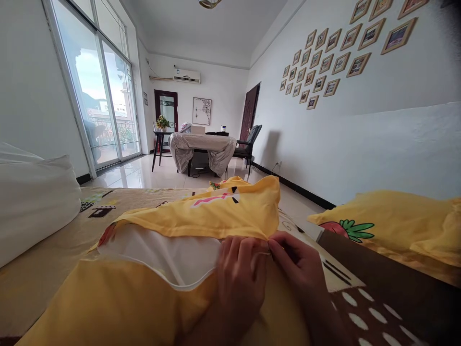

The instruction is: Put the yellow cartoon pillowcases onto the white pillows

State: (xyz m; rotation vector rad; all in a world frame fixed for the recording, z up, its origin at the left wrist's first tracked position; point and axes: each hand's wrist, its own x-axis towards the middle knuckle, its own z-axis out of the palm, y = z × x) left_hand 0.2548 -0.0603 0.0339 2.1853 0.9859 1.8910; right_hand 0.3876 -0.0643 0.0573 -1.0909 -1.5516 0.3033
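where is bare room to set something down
On the patterned beige bedspread, between the plump white pillow and the yellow printed cloth cover. Crowded: the cover's edge, where the left hand and right hand work close together.

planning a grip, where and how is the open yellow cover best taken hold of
On the cover, I'd pinch the upper edge from the near side, left of the left hand and right hand: there it looks loose and parts from the lower edge, with white fabric between. The hands crowd the opening's right end.

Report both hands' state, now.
Left hand: closed, holding the yellow cover near its opening.
Right hand: closed, pinching the yellow cover beside the left hand.
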